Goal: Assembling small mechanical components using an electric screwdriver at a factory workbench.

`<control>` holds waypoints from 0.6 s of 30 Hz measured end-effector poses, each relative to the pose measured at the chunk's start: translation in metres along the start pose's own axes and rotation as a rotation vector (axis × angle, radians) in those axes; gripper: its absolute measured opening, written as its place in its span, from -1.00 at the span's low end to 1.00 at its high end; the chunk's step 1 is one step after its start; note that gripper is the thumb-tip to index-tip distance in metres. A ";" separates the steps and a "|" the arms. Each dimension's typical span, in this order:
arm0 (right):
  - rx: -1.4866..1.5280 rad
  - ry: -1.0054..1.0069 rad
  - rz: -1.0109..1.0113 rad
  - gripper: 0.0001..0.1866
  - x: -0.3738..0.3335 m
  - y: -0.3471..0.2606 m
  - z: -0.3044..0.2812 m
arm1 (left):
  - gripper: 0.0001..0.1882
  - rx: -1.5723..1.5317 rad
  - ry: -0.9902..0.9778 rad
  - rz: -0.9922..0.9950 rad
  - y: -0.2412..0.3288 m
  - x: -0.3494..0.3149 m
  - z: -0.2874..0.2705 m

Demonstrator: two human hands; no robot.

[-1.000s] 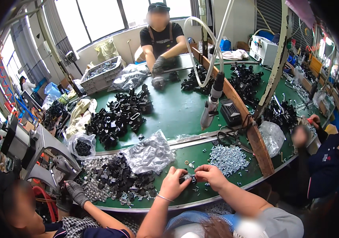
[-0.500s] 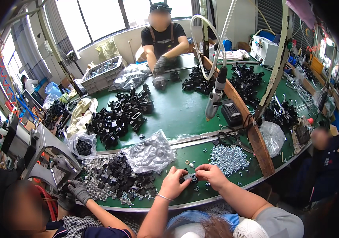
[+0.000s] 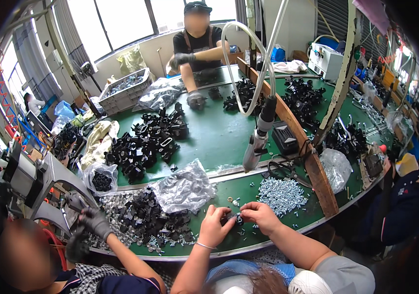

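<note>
My left hand grips a small black part with a shiny round metal piece between thumb and fingers, just above the green bench near its front edge. From the other side, the fingertips of my right hand are pinched together at the part's right end. Whatever they hold there is too small to make out. Past my right hand lies a heap of small silvery screws. To the left of my left hand spreads a pile of flat black pieces, with a crumpled clear plastic bag behind it.
A power screwdriver hangs beyond my hands on a pale hose. Scissors and a wooden divider are on the right. Black brackets are heaped further back. Gloved co-workers work at left and across the bench.
My hands stay almost in place around the part. The hanging screwdriver has swung nearer and left. The co-worker across has lifted one arm; the left co-worker's gloved hands have shifted.
</note>
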State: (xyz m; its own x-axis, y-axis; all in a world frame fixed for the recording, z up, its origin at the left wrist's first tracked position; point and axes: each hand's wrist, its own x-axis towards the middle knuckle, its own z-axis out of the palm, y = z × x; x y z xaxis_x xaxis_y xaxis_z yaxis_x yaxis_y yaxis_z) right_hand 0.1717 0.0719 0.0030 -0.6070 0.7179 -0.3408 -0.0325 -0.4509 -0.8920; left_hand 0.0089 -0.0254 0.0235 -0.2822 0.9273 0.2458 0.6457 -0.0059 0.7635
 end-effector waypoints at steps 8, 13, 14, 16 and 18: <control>0.011 0.000 0.011 -0.83 0.000 0.002 0.000 | -0.70 0.217 0.039 0.168 -0.008 0.000 0.007; 0.005 0.004 0.012 -0.82 0.000 0.002 0.000 | -0.71 0.128 0.026 0.068 -0.010 -0.002 0.009; 0.006 0.006 0.009 -0.82 0.000 0.002 0.000 | -0.71 0.110 0.026 0.047 -0.010 -0.002 0.010; -0.009 0.007 0.008 -0.82 0.000 0.002 0.000 | -0.71 0.092 0.028 0.027 -0.010 -0.002 0.011; -0.037 0.014 0.009 -0.83 -0.001 0.002 0.000 | -0.71 0.094 0.036 0.001 -0.008 -0.003 0.013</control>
State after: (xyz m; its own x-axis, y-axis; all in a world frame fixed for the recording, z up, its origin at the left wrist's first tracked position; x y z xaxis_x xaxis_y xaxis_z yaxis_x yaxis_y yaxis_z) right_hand 0.1722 0.0705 0.0018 -0.5963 0.7211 -0.3529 0.0028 -0.4377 -0.8991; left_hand 0.0137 -0.0233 0.0090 -0.3052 0.9135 0.2690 0.7096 0.0298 0.7040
